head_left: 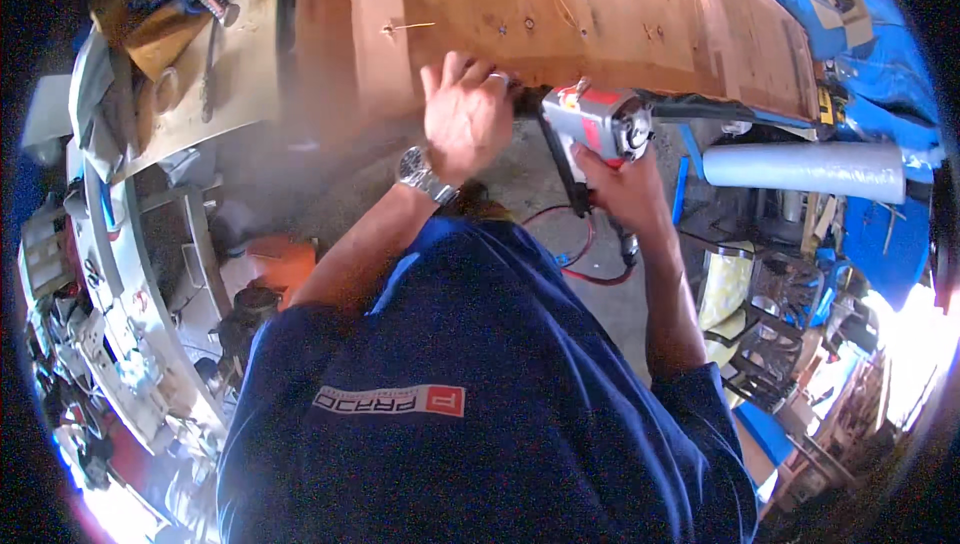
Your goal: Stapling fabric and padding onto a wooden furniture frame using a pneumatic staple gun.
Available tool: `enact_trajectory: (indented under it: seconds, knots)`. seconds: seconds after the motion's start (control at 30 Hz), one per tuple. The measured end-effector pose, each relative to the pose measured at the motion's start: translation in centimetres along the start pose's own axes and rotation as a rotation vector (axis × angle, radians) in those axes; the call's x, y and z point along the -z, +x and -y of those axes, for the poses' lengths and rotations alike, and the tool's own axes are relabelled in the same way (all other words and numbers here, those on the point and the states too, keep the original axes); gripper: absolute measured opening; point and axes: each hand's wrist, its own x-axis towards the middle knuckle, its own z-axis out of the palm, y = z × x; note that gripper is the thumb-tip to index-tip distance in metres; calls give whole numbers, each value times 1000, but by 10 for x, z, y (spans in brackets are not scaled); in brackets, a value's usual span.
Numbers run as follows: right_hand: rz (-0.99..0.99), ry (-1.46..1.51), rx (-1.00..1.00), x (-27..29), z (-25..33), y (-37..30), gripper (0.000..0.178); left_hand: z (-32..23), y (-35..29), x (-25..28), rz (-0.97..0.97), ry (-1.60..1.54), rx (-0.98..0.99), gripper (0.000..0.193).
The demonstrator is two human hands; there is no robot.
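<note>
Metal nail gun [598,124] against rough wooden panel [560,14].

Person wears a dark blue short-sleeved shirt [480,424] with a small grey-and-red rectangular patch [390,401] at 7 o'clock on the chest, a silver metal-link wristwatch [425,176] on the left wrist, and a ring [499,76] on one left-hand finger.

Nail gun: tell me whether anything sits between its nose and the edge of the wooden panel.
Nothing visible does. The right hand holds the nail gun with its nose up at the lower edge of the wooden panel. The left hand rests flat on that edge just beside the nose, not in front of it. The contact point itself is hidden.
</note>
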Motion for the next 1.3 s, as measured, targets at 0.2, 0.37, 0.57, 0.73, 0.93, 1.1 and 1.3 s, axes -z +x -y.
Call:
enact_trajectory:
  seconds: [0.2,0.37,0.57,0.73,0.93,1.1,1.3]
  knots:
    - [-24,75,238,-7,-24,6,26,13,-20,28,-22,104,-79,13]
    - [-65,192,271,-11,-31,6,27,42,-46,76,-64,187,-85,13]
    - [-39,190,267,-11,-41,5,31,61,-46,96,-3,92,-60,13]
    - [-87,178,141,-18,-35,-1,32,80,-23,94,76,32,-80,16]
    - [-110,277,-5,-53,13,-27,31,104,-9,84,87,-31,-219,11]
    - [-5,214,-150,-88,70,-32,30,111,-1,79,135,-182,-244,7]
    - [-152,199,-170,-119,63,-41,27,108,1,83,191,-236,-231,6]
